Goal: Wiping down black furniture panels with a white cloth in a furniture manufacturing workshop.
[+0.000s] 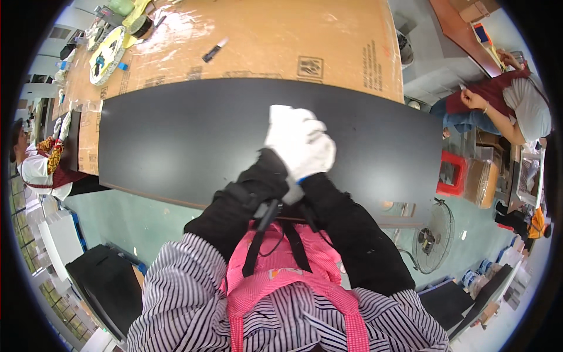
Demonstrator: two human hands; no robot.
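Note:
A long dark grey panel (193, 135) lies across the bench in front of me. Over its middle my two white-gloved hands are pressed close together and overlap. My right hand (318, 151) has its fingers curled in, and a blue cuff edge shows at its wrist. My left hand (280, 138) is partly covered by the right, blurred, and its fingers cannot be told apart. A white edge sticks up beyond the hands; whether it is glove or cloth, I cannot tell. Anything between the hands and the panel is hidden.
Brown cardboard (264, 44) under plastic film covers the bench; a black-handled knife (214, 51) and a roll of tape (141, 27) lie on it. A fan (433, 234) and red stool (451, 174) stand right. One person (70, 167) works left, another (504, 97) right.

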